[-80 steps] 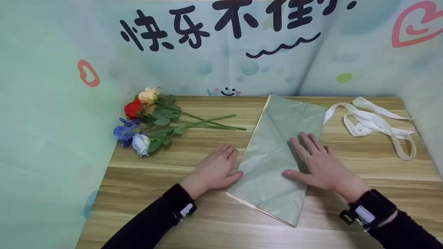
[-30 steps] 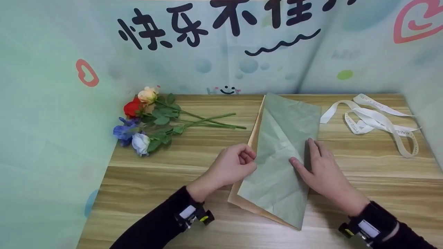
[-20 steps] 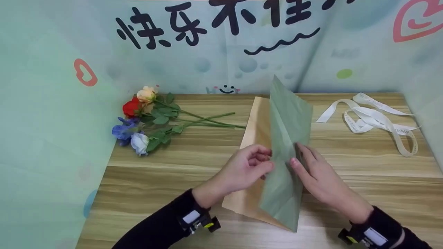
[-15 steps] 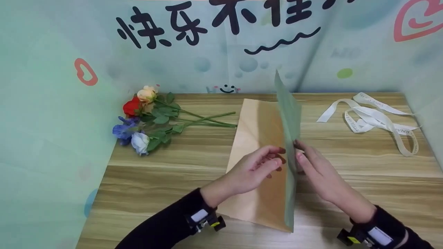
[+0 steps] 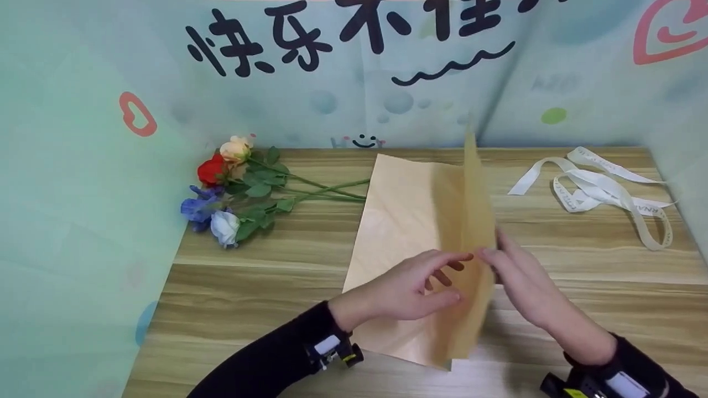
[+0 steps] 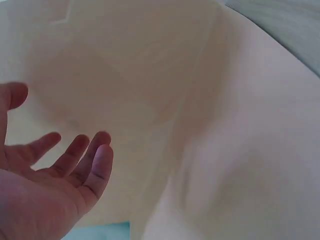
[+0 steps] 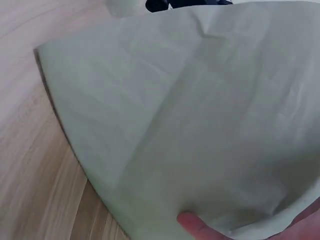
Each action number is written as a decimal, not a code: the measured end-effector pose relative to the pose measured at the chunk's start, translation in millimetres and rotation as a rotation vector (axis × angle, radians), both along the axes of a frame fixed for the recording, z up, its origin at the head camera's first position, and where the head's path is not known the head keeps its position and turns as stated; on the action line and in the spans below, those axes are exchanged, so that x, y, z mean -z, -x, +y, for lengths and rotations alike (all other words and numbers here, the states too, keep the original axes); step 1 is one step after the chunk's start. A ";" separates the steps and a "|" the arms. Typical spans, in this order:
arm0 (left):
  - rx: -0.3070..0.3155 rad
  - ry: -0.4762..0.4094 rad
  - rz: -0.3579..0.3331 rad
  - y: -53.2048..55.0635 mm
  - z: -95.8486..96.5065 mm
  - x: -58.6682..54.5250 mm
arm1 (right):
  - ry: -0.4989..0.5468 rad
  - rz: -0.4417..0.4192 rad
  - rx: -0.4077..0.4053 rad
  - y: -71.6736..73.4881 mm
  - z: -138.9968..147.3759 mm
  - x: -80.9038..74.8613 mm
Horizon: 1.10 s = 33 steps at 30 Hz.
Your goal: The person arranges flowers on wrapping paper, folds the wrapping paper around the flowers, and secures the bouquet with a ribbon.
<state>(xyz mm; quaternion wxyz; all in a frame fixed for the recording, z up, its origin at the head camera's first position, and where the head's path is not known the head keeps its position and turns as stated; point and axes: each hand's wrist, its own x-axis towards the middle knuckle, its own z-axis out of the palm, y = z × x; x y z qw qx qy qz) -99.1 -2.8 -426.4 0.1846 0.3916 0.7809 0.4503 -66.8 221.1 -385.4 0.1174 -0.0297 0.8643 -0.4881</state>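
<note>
A sheet of wrapping paper (image 5: 401,199), tan inside and grey-green outside, lies opened like a folder, its right flap (image 5: 477,221) standing up from the table. My left hand (image 5: 420,284) is over the tan side, fingers loosely spread and pointing at the flap; the left wrist view shows that hand (image 6: 55,185) holding nothing before the paper. My right hand (image 5: 525,282) grips the flap's outer edge, thumb at the tan side and fingers behind. In the right wrist view a fingertip (image 7: 192,222) shows against the green side (image 7: 150,120), with the paper curving round the hand.
Artificial flowers (image 5: 221,182) in red, peach, blue and pale blue lie at the left, their green stems reaching the paper's left edge. A white printed ribbon (image 5: 603,188) lies looped at the right. Printed cloth walls (image 5: 310,110) border the wooden table (image 5: 238,309).
The folded paper has been opened, its green flap lifted and swung to the right so the tan inside shows. My left hand has moved right and loosened its fingers; the flowers stay put.
</note>
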 end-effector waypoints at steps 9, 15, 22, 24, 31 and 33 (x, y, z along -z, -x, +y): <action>-0.466 0.362 0.160 32.3 -48.2 11.4 | -0.042 -0.065 0.191 2.6 56.9 10.7; -0.727 0.601 0.226 50.1 -88.7 29.5 | -0.026 -0.033 0.158 7.3 97.2 32.6; -0.778 0.693 0.234 52.4 -105.5 42.8 | -0.253 0.066 0.102 20.1 120.9 54.9; -0.747 0.702 0.247 50.5 -105.9 43.3 | -0.344 0.112 0.096 23.9 121.2 57.7; -0.626 0.745 0.296 39.5 -103.4 39.0 | -0.520 0.354 0.100 28.5 100.3 65.8; -0.588 0.745 0.311 35.0 -102.3 36.8 | -0.532 0.422 0.078 27.2 89.3 68.8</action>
